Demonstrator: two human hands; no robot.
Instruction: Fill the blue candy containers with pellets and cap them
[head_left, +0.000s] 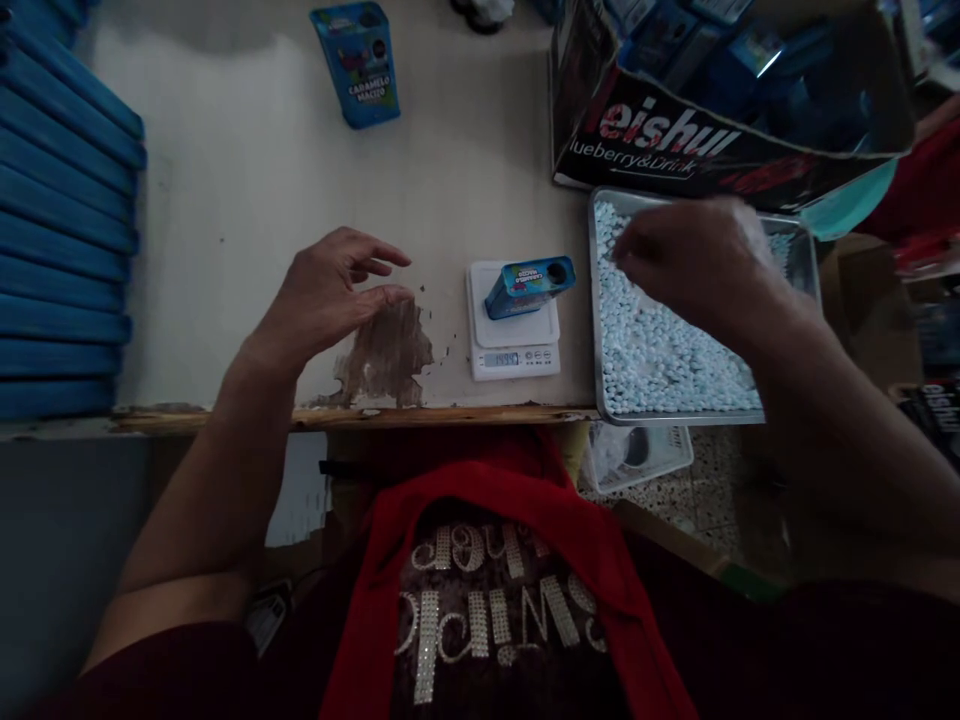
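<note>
A white digital scale (516, 359) lies near the table's front edge, its display lit. On it stands a small blue candy tin (525, 290) with a round dark opening on top. To the left of the scale, my left hand (337, 285) hovers over the table with thumb and fingers apart, holding nothing. Over a metal tray (598, 330) of small pale-blue candies (660, 365), my right hand (690, 250) has its fingers drawn together in a pinch. What it holds, if anything, is hidden.
Blue tins (64, 240) are stacked at the left edge. Another blue tin (364, 70) stands at the back. Behind the tray is a black cardboard box (652, 145) full of blue packs. Below the table edge sits a clear plastic bin (667, 450).
</note>
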